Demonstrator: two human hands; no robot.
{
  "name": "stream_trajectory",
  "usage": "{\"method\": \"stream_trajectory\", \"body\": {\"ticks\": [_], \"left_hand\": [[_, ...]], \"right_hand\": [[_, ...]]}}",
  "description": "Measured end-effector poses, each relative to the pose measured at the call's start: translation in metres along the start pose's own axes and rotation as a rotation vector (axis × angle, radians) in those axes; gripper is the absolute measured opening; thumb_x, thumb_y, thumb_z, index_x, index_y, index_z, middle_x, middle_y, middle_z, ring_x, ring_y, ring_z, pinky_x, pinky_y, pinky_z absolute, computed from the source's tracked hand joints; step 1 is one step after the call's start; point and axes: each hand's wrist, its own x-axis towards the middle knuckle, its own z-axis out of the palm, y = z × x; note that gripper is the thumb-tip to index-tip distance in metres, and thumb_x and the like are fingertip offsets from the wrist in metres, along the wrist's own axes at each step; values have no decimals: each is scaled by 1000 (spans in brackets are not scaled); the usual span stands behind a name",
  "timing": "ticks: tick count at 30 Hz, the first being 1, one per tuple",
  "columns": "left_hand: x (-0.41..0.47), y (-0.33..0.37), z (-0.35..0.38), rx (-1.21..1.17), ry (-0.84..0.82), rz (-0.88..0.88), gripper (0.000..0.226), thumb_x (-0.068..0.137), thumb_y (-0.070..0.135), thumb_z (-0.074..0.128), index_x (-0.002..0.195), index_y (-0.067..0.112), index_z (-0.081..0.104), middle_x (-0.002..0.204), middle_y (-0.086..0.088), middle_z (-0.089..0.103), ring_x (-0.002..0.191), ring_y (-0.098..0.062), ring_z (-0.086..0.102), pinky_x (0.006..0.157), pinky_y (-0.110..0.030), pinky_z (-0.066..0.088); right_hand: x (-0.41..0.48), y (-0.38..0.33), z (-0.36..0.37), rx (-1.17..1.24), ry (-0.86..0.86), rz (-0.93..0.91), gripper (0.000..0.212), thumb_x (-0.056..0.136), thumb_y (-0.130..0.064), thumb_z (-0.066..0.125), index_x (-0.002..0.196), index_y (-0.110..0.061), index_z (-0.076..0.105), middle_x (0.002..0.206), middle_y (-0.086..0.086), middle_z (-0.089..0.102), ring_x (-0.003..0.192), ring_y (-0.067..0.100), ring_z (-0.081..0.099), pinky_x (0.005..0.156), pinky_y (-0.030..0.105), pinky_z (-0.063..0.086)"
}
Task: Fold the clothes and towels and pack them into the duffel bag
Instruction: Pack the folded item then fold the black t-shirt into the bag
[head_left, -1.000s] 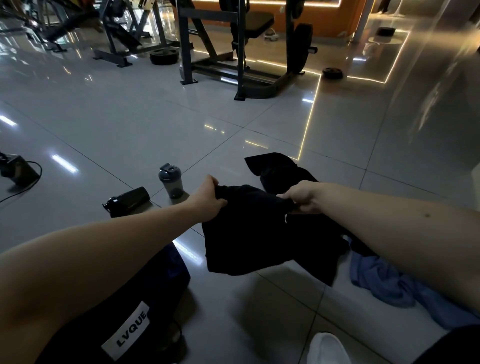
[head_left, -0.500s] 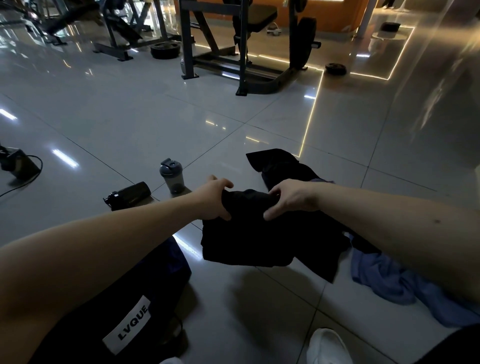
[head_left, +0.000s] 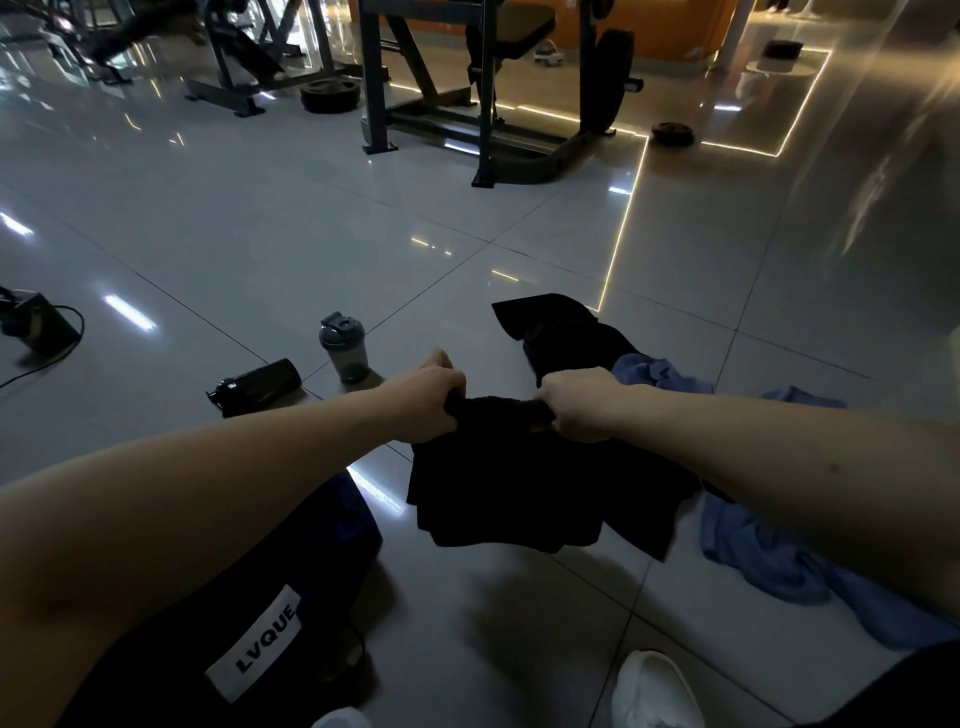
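Glossy tiled floor — duffel bag, shaker bottle (upright), blue towel, black clothes.

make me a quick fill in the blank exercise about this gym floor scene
The left hand and the right hand both grip the top edge of a ____ cloth garment.
The grey plastic shaker bottle stands ____ on the glossy tiled floor.
The white label on the dark fabric duffel bag reads ____.
The crumpled fabric towel on the floor is ____ in colour.
Missing words: black; upright; LVQUE; blue.
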Motion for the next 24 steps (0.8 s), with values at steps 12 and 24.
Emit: {"method": "stream_trajectory", "body": {"ticks": [12, 24], "left_hand": [[-1, 4, -16, -228, 153, -34, 21, 91, 20, 50, 73, 11, 56, 73, -2, 54, 66, -16, 51, 56, -26, 38], [-14, 10, -33, -501, 7, -37, 19, 74, 26, 48, 57, 17, 45, 56, 6, 40, 49, -8, 37, 49, -24, 30]], "right_hand": [[-6, 6, -8, 725, -95, -126, 16, 91, -18, 71, 96, -32, 64, 84, -7, 67, 70, 2, 63, 64, 20, 46], [-6, -27, -11, 1046, -246, -71, 58, 80, -24, 84, 131, -16, 56, 118, 10, 70, 100, 24, 73, 88, 36, 59]]}}
